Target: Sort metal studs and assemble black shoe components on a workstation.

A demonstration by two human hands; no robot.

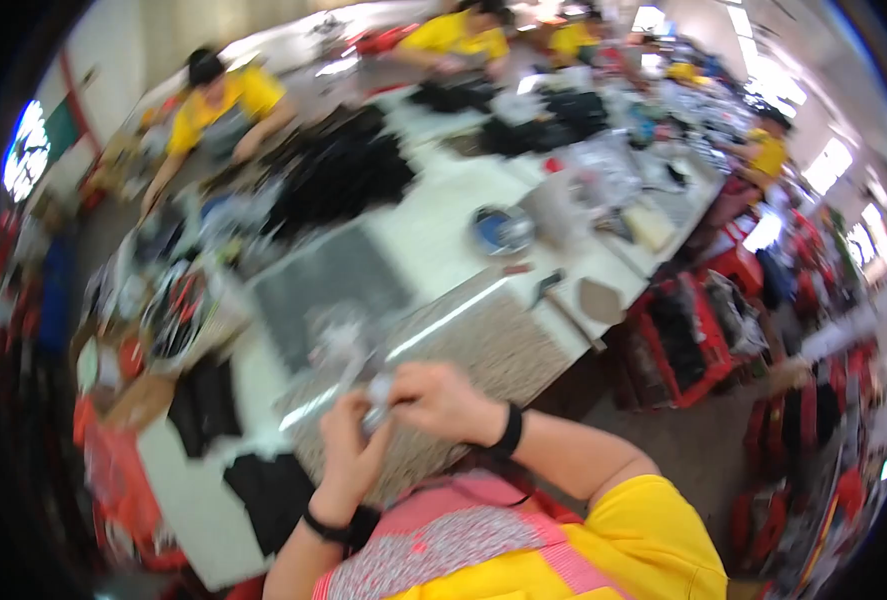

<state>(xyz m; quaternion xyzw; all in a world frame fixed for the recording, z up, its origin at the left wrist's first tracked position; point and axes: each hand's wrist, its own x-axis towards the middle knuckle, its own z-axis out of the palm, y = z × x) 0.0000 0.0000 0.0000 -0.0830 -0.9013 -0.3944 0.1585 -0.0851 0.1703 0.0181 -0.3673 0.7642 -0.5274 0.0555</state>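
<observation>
Over the near edge of a speckled stone-like slab point(493, 345), my left hand point(351, 445) and my right hand point(441, 402) meet. Both are closed on a small whitish, clear item point(377, 392) that looks like plastic; motion blur hides its exact kind. Just beyond my fingers lies a crumpled clear plastic bag point(341, 335), and I cannot tell whether it joins the held piece. Behind it is a flat grey mat point(333, 285). Each of my wrists wears a black band.
Black cloth pieces point(268, 495) lie at the near left. Dark fabric point(338, 170) is heaped farther back. A round blue tin point(501, 230) and a wooden-handled tool point(573, 320) are on the right. Red crates point(688, 340) stand beside the table; people in yellow work across it.
</observation>
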